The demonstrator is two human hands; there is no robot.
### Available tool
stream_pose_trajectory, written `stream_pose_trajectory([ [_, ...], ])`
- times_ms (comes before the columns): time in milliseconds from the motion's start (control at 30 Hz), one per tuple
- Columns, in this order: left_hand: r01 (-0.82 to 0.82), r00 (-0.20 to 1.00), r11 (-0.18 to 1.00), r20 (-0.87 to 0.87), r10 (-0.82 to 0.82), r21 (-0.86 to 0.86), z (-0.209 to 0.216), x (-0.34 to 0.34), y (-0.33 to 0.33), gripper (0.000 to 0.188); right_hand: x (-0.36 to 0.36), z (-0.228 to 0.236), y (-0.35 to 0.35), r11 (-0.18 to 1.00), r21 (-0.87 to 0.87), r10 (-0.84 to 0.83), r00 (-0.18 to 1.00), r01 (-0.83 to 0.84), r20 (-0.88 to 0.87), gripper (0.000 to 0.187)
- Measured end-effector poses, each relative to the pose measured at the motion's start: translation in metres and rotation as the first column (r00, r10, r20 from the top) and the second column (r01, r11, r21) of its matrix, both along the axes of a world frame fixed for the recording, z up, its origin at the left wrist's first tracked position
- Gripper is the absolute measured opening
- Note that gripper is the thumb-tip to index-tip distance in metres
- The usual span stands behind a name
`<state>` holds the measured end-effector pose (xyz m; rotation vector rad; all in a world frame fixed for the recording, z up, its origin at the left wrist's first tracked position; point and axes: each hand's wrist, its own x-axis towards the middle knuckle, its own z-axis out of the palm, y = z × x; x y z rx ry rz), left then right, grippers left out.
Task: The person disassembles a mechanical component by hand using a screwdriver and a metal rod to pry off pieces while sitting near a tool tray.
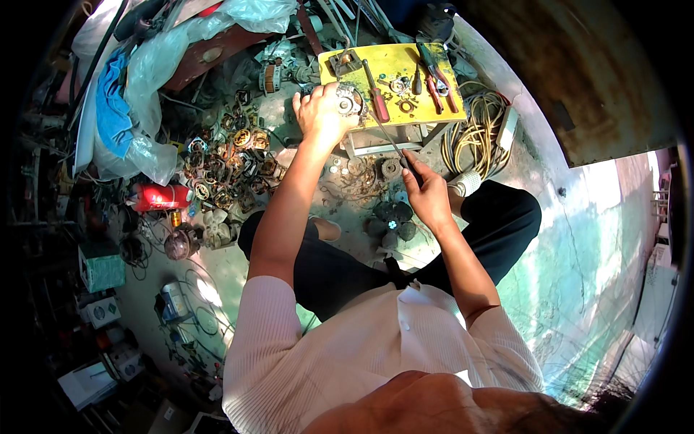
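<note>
My left hand (322,116) is wrapped round a round metal motor part (350,102) at the near left edge of the small yellow table (394,56). My right hand (428,194) grips the dark handle of a long screwdriver (390,142), whose shaft slants up and left toward that part. Whether its tip touches the metal, I cannot tell. Just right of the part lies a red-handled screwdriver (378,100). Red-handled pliers (437,92), a short dark screwdriver (417,81) and several small loose parts share the tabletop. A square metal piece with a coil (345,63) sits at its far left corner.
A heap of old motor parts (242,145) covers the floor at left, beside a red bottle (160,197). Coiled cable (473,137) lies right of the table. A dark fan blade (391,223) rests between my legs. Plastic sheeting (181,54) hangs at far left.
</note>
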<state>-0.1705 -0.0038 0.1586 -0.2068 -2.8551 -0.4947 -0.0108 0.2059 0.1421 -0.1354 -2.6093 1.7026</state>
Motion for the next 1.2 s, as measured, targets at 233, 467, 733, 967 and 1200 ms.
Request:
stream_pose_trajectory([
  [233, -0.014, 1.000, 1.000, -0.016, 0.014, -0.025, 0.004, 0.003, 0.003, 0.079, 0.000, 0.009, -0.003, 0.997, 0.083, -0.008, 1.000, 0.008, 0.005, 0.038],
  [467, 0.049, 0.997, 0.999, -0.054, -0.049, 0.005, 0.000, 0.002, -0.001, 0.077, -0.016, 0.044, 0.008, 0.981, 0.172, 0.078, 0.993, -0.093, 0.091, 0.037],
  [733, 0.066, 0.996, 0.997, -0.055, -0.064, 0.038, 0.004, -0.001, -0.004, 0.075, -0.026, 0.041, 0.001, 0.971, 0.225, 0.067, 0.996, -0.077, 0.053, 0.037],
  [967, 0.010, 0.997, 1.000, -0.079, -0.010, 0.007, -0.002, -0.001, -0.001, 0.074, -0.026, 0.008, 0.008, 0.710, -0.695, 0.210, 0.908, 0.114, 0.363, 0.042],
  [1200, 0.001, 0.998, 1.000, -0.067, 0.000, 0.014, -0.003, 0.003, 0.000, 0.076, -0.010, -0.019, 0.003, 0.936, -0.353, 0.027, 0.991, 0.021, 0.130, 0.039],
])
